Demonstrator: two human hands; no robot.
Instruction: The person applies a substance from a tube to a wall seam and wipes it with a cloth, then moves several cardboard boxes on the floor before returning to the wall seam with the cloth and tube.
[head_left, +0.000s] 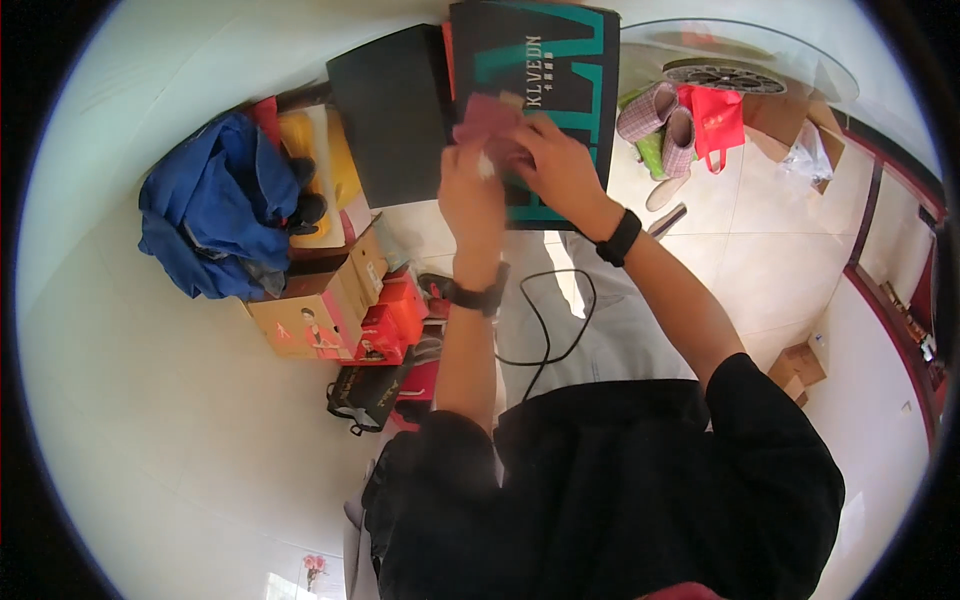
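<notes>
My left hand (472, 195) and my right hand (560, 165) are close together over a black box with teal shapes (590, 110). Between them is a soft, dark pink piece that looks like cloth (488, 116), blurred by motion. The fingers of both hands are closed on it. A small tan patch shows at its upper edge, and a whitish spot lies by the left fingers; I cannot make out what either is. Each wrist wears a black band.
A plain black box (392, 120) stands left of the teal one. Farther left, blue clothing (225, 195) lies over a cardboard box (310, 320) near red boxes (400, 305). Plaid slippers (650, 112) and a red bag (718, 125) are at right. A dark cable (545, 345) loops below my hands.
</notes>
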